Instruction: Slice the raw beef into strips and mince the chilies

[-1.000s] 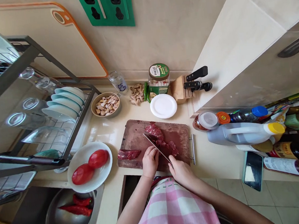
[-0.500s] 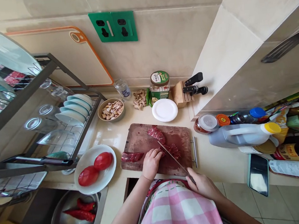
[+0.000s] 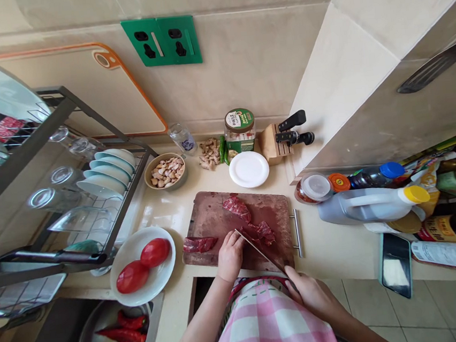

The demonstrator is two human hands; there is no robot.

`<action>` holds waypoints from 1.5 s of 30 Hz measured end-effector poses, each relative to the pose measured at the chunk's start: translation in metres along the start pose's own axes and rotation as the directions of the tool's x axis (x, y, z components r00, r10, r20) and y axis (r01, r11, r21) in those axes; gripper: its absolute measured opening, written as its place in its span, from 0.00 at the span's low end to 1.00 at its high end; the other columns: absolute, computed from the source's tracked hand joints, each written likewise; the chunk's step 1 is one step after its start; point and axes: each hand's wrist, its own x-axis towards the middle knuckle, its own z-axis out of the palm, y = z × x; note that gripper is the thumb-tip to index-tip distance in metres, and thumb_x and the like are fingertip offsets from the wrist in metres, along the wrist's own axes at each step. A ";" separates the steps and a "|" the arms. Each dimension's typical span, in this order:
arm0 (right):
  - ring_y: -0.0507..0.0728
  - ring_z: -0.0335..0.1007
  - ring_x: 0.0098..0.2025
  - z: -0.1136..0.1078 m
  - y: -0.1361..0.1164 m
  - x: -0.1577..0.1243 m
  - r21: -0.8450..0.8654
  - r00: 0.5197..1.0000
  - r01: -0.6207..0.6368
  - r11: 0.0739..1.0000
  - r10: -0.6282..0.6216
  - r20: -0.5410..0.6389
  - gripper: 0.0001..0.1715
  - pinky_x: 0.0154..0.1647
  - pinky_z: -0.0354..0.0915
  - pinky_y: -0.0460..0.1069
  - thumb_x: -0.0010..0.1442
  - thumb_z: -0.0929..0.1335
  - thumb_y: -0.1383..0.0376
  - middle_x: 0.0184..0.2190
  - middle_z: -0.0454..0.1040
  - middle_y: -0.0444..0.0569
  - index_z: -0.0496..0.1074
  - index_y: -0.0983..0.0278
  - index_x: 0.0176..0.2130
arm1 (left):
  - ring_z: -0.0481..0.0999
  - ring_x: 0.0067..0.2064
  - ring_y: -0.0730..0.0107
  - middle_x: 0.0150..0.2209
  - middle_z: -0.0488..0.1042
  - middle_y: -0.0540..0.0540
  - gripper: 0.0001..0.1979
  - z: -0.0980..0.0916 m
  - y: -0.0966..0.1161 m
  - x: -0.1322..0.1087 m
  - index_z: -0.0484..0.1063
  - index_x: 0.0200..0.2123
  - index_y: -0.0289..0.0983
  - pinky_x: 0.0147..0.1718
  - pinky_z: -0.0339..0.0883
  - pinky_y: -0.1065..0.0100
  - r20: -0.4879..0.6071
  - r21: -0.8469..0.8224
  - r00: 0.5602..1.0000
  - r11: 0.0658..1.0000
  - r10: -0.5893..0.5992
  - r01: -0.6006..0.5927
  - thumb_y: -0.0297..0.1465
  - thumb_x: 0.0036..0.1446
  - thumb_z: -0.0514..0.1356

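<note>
Your right hand [image 3: 311,292] has its fingers closed around the knife [image 3: 261,252], your left hand [image 3: 230,257] sits curled by the tip, its grip impossible to tell, and meat [image 3: 237,208] lies on the board [image 3: 212,215]

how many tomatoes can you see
2, both in the white dish left of the brown cutting board: one tomato at front left, another tomato at back right.

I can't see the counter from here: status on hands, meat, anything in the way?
Right hand gripping knife. Left hand by knife tip, its hold unclear. Meat in pieces on cutting board. Small white plate beyond, clear of board.
</note>
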 end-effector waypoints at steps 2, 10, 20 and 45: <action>0.53 0.70 0.28 -0.001 -0.004 0.003 0.018 1.000 -0.007 1.000 0.007 0.008 0.16 0.24 0.52 0.44 0.61 0.54 0.63 0.30 0.74 0.47 0.65 0.61 0.43 | 0.65 0.51 0.64 0.45 0.70 0.45 0.16 0.000 0.001 0.000 0.71 0.44 0.41 0.50 0.65 0.61 -0.001 -0.028 1.000 0.999 -0.018 0.018 0.22 0.56 0.51; 0.54 0.70 0.29 0.001 -0.007 0.007 0.002 1.000 -0.025 1.000 0.025 0.007 0.16 0.24 0.49 0.45 0.61 0.55 0.65 0.30 0.75 0.48 0.64 0.60 0.45 | 0.67 0.49 0.65 0.43 0.71 0.45 0.15 -0.001 0.002 0.002 0.72 0.43 0.41 0.48 0.67 0.64 -0.008 -0.043 0.999 0.998 -0.043 0.043 0.21 0.55 0.52; 0.55 0.71 0.30 0.000 -0.015 0.023 -0.013 0.997 -0.047 0.999 0.047 0.059 0.13 0.24 0.47 0.45 0.61 0.55 0.64 0.31 0.76 0.47 0.62 0.59 0.43 | 0.69 0.47 0.67 0.44 0.71 0.46 0.14 0.000 0.002 0.003 0.72 0.41 0.41 0.46 0.68 0.63 -0.018 -0.103 0.997 0.992 -0.074 0.072 0.23 0.56 0.51; 0.54 0.71 0.33 0.005 0.004 0.003 0.097 0.999 -0.016 0.995 0.021 -0.049 0.17 0.28 0.55 0.44 0.61 0.54 0.60 0.31 0.74 0.48 0.64 0.60 0.44 | 0.69 0.43 0.69 0.40 0.70 0.47 0.10 -0.003 0.003 0.002 0.73 0.39 0.41 0.43 0.67 0.67 -0.002 -0.148 0.994 0.983 -0.112 0.110 0.29 0.58 0.52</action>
